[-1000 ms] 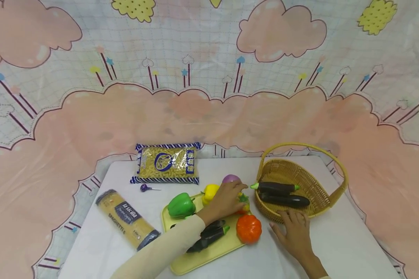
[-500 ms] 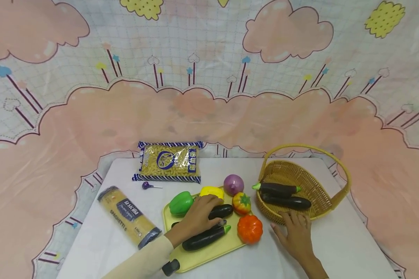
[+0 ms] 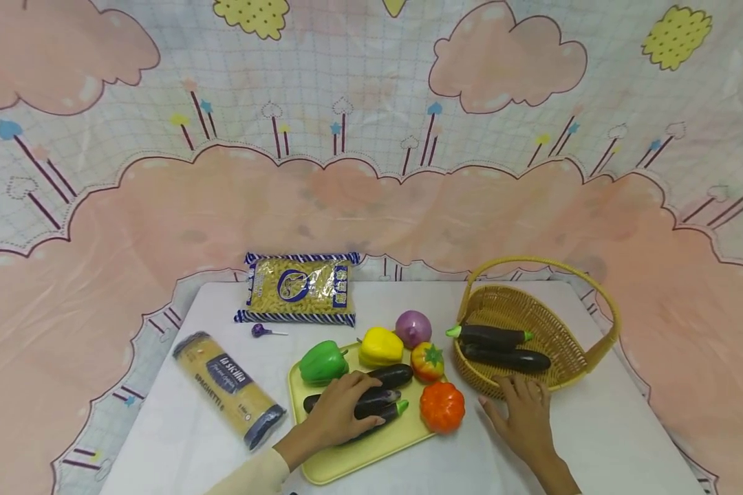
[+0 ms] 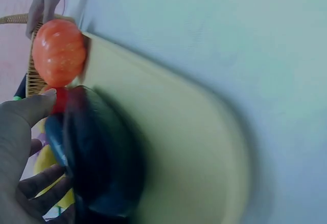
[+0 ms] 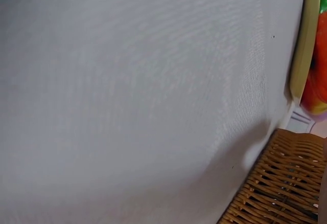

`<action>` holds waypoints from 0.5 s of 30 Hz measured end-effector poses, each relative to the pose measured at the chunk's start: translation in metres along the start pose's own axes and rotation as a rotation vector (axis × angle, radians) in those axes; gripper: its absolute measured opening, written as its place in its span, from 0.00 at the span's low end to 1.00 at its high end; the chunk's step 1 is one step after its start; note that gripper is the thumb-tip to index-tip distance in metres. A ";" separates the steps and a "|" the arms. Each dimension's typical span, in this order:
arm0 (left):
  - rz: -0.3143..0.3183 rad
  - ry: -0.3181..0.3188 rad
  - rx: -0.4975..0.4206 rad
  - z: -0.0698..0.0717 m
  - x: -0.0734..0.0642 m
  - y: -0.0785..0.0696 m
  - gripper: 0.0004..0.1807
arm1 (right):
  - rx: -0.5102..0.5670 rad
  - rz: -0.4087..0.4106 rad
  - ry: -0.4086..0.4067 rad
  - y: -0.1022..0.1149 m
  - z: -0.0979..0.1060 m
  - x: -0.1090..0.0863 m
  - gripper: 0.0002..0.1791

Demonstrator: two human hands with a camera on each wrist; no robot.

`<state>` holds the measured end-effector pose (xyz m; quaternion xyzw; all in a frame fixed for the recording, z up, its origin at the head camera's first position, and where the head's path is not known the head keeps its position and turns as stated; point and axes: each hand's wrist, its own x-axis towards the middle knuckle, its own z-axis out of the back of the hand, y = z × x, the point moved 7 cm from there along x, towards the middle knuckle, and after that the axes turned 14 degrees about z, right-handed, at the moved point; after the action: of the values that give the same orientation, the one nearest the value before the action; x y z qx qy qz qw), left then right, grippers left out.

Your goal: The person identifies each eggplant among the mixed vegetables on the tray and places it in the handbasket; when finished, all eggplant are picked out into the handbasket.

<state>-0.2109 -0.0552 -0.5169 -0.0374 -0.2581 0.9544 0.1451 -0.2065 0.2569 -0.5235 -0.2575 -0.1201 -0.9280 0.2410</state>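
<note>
My left hand (image 3: 338,412) is over several dark eggplants (image 3: 393,375) lying on a pale yellow tray (image 3: 359,465). Its fingers reach across them with the thumb spread apart toward the near side; in the left wrist view the thumb and fingers (image 4: 43,180) are fairly straight beside the dark eggplants (image 4: 102,152). My right hand (image 3: 525,421) rests its fingers on the near rim of a wicker basket (image 3: 569,337), thumb held out to the left. Inside the basket lie two eggplants (image 3: 508,357), one with a green stem end jutting over the left rim.
Around the tray's far and right edges are a green pepper (image 3: 323,362), a yellow pepper (image 3: 380,346), a purple onion (image 3: 413,328), a red-yellow vegetable (image 3: 428,361) and an orange-red tomato (image 3: 442,407). A spaghetti pack (image 3: 228,388), pasta bag (image 3: 300,289) and lollipop (image 3: 259,330) lie left and behind.
My left hand has drawn back from near the onion and basket, leftward and toward me, to the tray's eggplants. My right hand has stayed at the basket rim.
</note>
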 end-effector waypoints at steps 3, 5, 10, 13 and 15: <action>0.012 0.007 -0.006 -0.004 -0.004 0.005 0.29 | -0.001 -0.007 0.002 0.000 0.000 -0.001 0.27; 0.026 0.008 -0.007 -0.005 -0.006 0.008 0.29 | 0.001 -0.006 0.002 0.000 -0.001 -0.001 0.27; 0.066 0.030 -0.013 -0.008 -0.008 0.015 0.28 | -0.002 0.003 0.006 0.000 -0.002 -0.001 0.27; 0.088 0.054 0.012 -0.009 -0.009 0.017 0.31 | -0.005 0.006 0.003 0.000 -0.002 -0.001 0.27; 0.102 0.066 0.039 -0.010 -0.008 0.018 0.34 | -0.004 0.012 -0.004 0.000 -0.001 0.000 0.27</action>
<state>-0.2066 -0.0676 -0.5351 -0.0790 -0.2323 0.9637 0.1053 -0.2071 0.2564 -0.5247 -0.2607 -0.1169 -0.9262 0.2459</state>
